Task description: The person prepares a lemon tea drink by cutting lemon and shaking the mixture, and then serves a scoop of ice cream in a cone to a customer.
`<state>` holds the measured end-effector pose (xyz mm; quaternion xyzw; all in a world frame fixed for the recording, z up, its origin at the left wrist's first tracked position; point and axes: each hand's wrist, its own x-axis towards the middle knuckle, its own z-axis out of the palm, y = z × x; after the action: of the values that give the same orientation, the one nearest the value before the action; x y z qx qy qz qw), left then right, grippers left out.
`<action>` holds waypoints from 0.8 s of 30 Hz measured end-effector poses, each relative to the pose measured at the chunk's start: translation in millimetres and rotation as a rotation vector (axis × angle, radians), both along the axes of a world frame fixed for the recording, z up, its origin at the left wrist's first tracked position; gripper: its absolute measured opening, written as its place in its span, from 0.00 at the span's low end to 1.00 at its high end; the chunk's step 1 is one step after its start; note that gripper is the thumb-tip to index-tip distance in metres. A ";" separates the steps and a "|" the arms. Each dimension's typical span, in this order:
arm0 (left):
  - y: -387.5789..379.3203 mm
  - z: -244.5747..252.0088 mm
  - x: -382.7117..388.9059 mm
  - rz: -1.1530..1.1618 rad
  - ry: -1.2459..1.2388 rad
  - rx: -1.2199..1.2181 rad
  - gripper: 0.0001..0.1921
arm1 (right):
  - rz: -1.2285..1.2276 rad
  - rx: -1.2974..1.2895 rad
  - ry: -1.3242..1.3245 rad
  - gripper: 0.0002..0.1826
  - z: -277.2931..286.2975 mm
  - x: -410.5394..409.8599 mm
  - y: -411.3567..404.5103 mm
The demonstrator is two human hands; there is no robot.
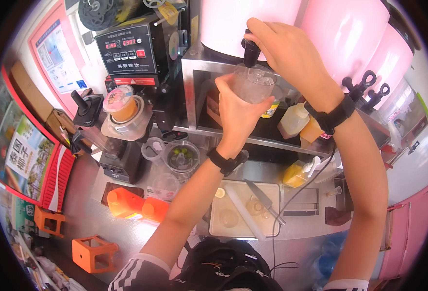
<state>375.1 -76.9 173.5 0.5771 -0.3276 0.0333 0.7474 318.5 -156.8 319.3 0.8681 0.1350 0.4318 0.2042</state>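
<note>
My left hand (240,105) is wrapped around a clear plastic cup (252,92) that holds ice and some liquid. The cup's mouth sits right under the black tap (251,52) of a pink drink dispenser (250,22). From above, my right hand (272,38) grips the top of that tap with thumb and fingers. Both wrists wear black straps. Below my forearms lies a shallow tray (217,222) with a knife (263,198), a white bar (243,211) and a cut lemon piece (220,192).
A cup-sealing machine (126,54) stands left, with a sealed orange drink (123,105) in its holder. Near it are a blender base (119,165), a container of small green fruits (182,156) and orange jugs (125,202). A yellow pump bottle (296,174) and a black cable (297,196) are at right.
</note>
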 end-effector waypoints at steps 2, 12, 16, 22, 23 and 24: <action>0.8 4.0 -3.4 -0.008 -0.026 0.012 0.45 | 0.003 0.002 0.001 0.09 -0.2 0.5 -1.8; -2.2 3.9 -9.1 0.052 -0.012 0.025 0.43 | -0.108 -0.113 0.060 0.13 -4.6 -2.9 -3.0; -4.2 5.5 -17.2 0.102 0.058 0.038 0.46 | -0.061 -0.207 0.041 0.14 -14.4 -11.9 -5.9; -9.7 -4.5 -13.8 0.153 0.095 -0.063 0.48 | -0.143 -0.179 0.088 0.13 -8.5 -10.6 7.7; -9.6 -6.3 -12.8 0.151 0.078 -0.066 0.48 | -0.135 -0.177 0.059 0.14 -8.8 -8.1 10.1; -10.1 -8.3 -12.9 0.148 0.063 -0.070 0.48 | -0.128 -0.176 0.030 0.15 -9.2 -7.6 11.3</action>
<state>362.2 -87.0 165.3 0.5740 -0.2590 0.0818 0.7725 310.9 -145.5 310.0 0.8600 0.1197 0.3913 0.3049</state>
